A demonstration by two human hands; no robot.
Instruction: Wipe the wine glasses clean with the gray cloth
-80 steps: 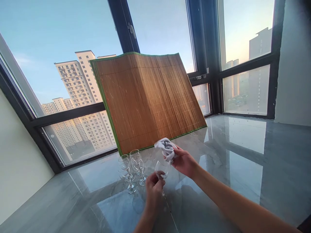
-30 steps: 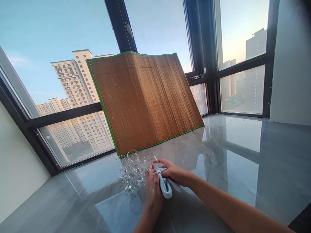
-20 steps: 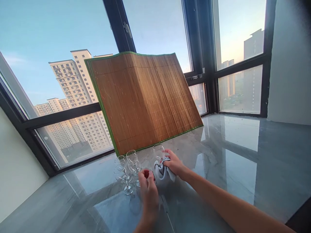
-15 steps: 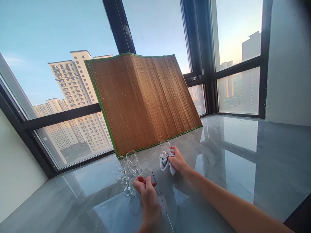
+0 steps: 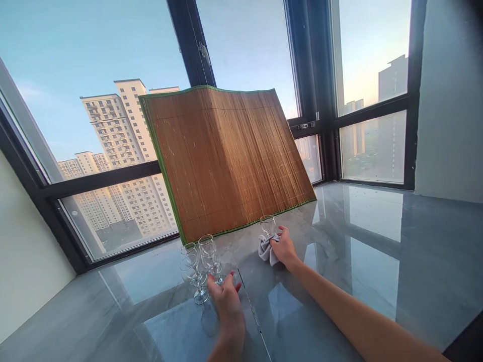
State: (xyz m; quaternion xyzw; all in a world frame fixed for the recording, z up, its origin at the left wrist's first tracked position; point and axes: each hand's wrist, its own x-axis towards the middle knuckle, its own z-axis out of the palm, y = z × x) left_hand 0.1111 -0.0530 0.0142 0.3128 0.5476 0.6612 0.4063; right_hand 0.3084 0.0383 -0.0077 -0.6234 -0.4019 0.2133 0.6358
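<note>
Holding a stemmed glass (image 5: 267, 225) upright in the right hand (image 5: 286, 247), with a bunched grey cloth (image 5: 267, 250) around its lower part. With fingers parted on the left hand (image 5: 227, 296), just beside a cluster of glasses (image 5: 206, 256) standing upright. All over a glossy grey bench (image 5: 422, 281), crossed by a dark seam (image 5: 254, 314). Backed by a green-edged slatted mat (image 5: 230, 161), propped before dark window frames (image 5: 309, 60), with pale tower blocks (image 5: 113, 120) outside. Transparent in every bowl. Overlapping too much in the cluster to count surely. Hidden by cloth at the held foot: cannot tell whether resting on the bench.
</note>
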